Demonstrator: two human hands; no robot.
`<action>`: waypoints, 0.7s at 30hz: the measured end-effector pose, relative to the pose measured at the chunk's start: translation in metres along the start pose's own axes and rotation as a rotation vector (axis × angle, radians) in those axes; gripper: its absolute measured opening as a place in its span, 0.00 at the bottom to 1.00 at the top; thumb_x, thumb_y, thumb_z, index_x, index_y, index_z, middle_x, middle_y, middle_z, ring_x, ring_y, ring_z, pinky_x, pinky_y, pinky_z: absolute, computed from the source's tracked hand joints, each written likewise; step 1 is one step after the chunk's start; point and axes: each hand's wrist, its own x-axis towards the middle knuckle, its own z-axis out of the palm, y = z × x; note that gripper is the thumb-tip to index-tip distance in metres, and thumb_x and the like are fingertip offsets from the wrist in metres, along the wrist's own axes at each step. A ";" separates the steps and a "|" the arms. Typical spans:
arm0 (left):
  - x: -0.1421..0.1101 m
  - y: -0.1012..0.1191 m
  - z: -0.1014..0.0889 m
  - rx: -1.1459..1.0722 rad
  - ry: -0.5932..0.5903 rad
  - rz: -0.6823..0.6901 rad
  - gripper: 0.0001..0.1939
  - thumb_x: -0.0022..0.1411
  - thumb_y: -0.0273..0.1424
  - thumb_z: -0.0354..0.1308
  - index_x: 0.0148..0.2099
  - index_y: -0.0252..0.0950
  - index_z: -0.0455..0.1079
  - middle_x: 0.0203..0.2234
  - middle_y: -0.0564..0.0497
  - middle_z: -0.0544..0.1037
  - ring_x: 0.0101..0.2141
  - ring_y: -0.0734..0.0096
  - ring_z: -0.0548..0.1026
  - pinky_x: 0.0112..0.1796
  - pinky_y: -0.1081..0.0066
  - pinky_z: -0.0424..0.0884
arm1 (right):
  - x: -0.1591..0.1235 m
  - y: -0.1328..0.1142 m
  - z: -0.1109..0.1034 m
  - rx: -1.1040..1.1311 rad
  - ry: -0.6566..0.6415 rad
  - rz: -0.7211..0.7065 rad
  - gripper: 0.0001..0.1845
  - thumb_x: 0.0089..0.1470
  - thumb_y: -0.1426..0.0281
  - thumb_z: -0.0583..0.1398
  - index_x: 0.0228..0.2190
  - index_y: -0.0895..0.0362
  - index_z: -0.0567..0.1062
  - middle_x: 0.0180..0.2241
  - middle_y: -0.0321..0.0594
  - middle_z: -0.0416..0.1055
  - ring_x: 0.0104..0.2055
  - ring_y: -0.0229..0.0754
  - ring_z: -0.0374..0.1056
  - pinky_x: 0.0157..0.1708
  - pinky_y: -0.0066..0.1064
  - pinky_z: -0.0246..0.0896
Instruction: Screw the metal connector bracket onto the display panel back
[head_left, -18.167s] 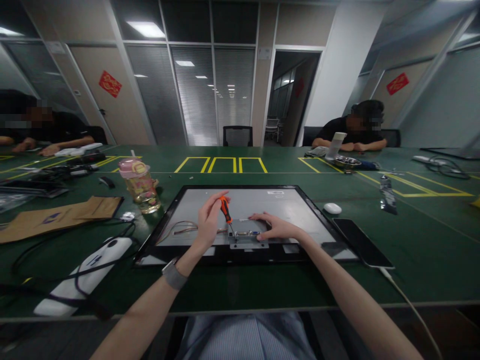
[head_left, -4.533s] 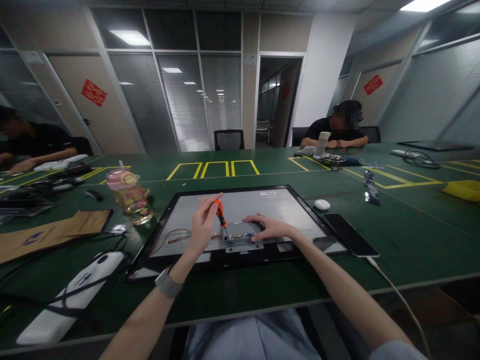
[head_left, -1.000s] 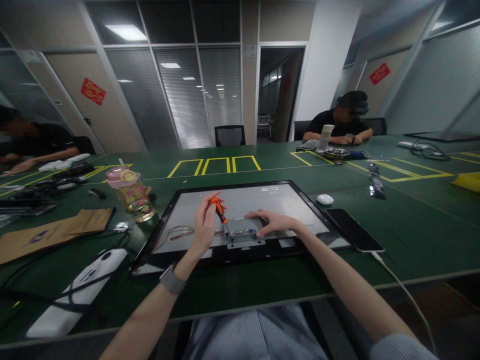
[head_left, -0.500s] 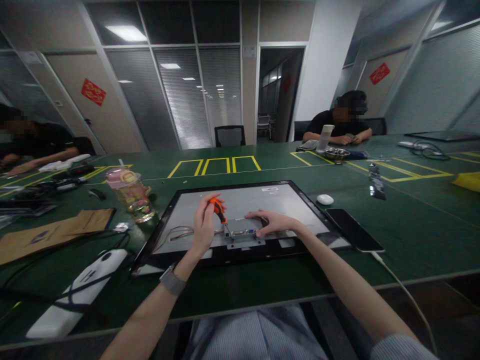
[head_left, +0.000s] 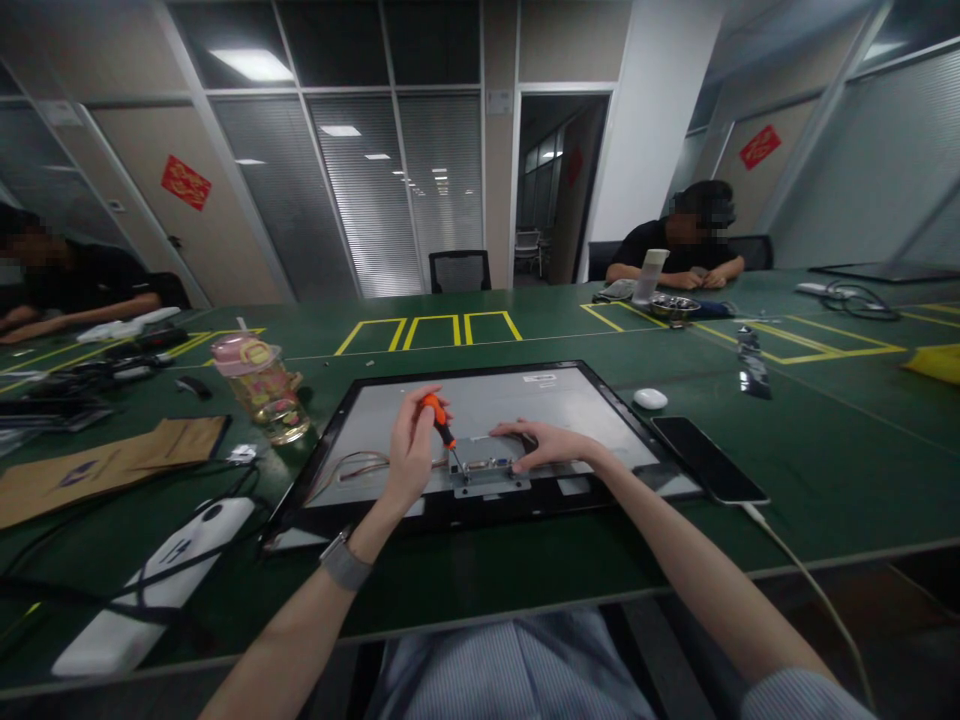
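My left hand (head_left: 411,440) is closed around the handle of an orange and black screwdriver (head_left: 439,418). Its shaft slants down to the left part of a metal bracket (head_left: 491,490) with several connector ports. That bracket sits near the front edge of a flat display panel (head_left: 465,400), which lies on the table with its grey back upward and a black frame around it. My right hand (head_left: 551,443) grips the bracket's right end, thumb by the ports and fingers curled over the far side. Where exactly the screwdriver's tip touches is too small to tell.
Left of the panel stand a drink bottle (head_left: 262,390), a paper bag (head_left: 112,465) and a white power strip (head_left: 154,590) with black cables. To the right lie a phone (head_left: 709,460) on a cable and a white case (head_left: 650,399). Two people sit across the table.
The screwdriver's handle has turned and shifted slightly in my left hand, its shaft still pointing at the bracket. My right hand has stayed in place.
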 end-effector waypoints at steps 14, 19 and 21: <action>0.002 0.002 0.000 0.110 0.054 0.028 0.11 0.64 0.33 0.51 0.47 0.37 0.69 0.34 0.50 0.70 0.33 0.74 0.70 0.36 0.73 0.69 | 0.001 0.002 0.000 0.008 0.003 -0.031 0.42 0.43 0.52 0.65 0.58 0.50 0.62 0.61 0.39 0.56 0.65 0.57 0.43 0.63 0.48 0.36; 0.003 0.000 -0.001 0.010 0.023 -0.002 0.12 0.65 0.34 0.48 0.44 0.36 0.70 0.36 0.48 0.73 0.35 0.71 0.72 0.38 0.70 0.70 | 0.002 0.004 0.001 0.002 0.010 -0.029 0.42 0.43 0.52 0.65 0.57 0.51 0.62 0.61 0.38 0.56 0.66 0.57 0.40 0.63 0.47 0.34; 0.004 0.001 -0.001 0.089 0.038 0.055 0.10 0.62 0.34 0.53 0.42 0.36 0.72 0.35 0.49 0.70 0.35 0.72 0.71 0.36 0.72 0.69 | 0.003 0.006 0.001 0.002 0.010 -0.046 0.42 0.43 0.52 0.65 0.58 0.50 0.62 0.61 0.38 0.56 0.66 0.56 0.41 0.64 0.47 0.32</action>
